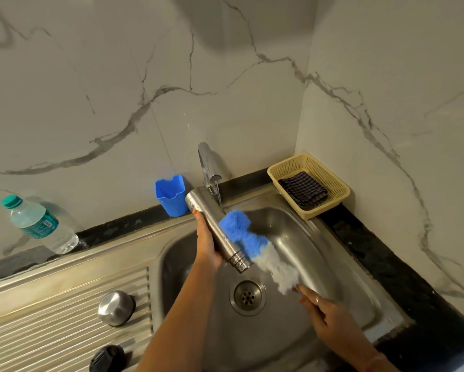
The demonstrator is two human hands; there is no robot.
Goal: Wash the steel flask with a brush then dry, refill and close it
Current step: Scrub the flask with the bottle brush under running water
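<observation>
Head view, left to right: we see a plastic water bottle (39, 224) on the dark counter ledge, a steel cap (116, 307) and a black lid (107, 358) on the ribbed drainboard (51, 331), and a blue cup (171, 195) at the wall. Left hand (206, 241) wraps around the steel flask (214, 228), held tilted over the sink (287, 353) with its mouth down toward the drain (247, 294), its base just under the tap (208, 167), where water runs. Blue-and-white brush (252, 244) lies against the flask's side, blurred. Right hand (330, 316) grips the brush handle, fingers curled round it. Beige basket (310, 183) in the corner holds a dark checked cloth (303, 190).
</observation>
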